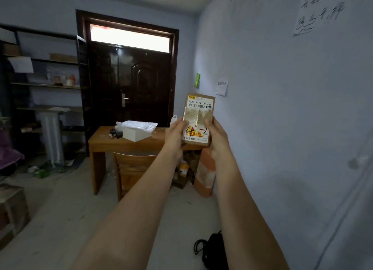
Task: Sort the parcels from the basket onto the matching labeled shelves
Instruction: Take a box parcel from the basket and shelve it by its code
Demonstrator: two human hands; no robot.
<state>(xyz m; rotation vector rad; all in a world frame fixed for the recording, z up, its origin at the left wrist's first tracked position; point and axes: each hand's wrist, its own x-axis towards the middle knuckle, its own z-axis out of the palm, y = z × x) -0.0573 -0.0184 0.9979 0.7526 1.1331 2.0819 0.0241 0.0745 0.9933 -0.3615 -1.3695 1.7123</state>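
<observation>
Clearly you have the small brown cardboard parcel with the white and yellow shipping label (197, 119) raised upright at arm's length, label side facing you, which reads as a pause to check its code before choosing a shelf. Your left hand (176, 135) grips its left edge and your right hand (214, 136) grips its right edge, fingers curled behind the box and thumbs pressed on the front, so the printed upper half stays uncovered. Holding it from both sides keeps it square to your eyes and steady. Just beyond and below the parcel stands the brown wooden tabletop (129, 143), carrying a white rectangular box (135, 135) with a crumpled clear plastic bag (140, 125) on top; a wooden chair (133, 168) is tucked under it. Farther back is the dark double door (139, 84), and far to the left the dark metal shelving rack (46, 84), well apart from the parcel. Its labels are too blurred to read, so I judge placing is not yet begun. No basket is visible.
</observation>
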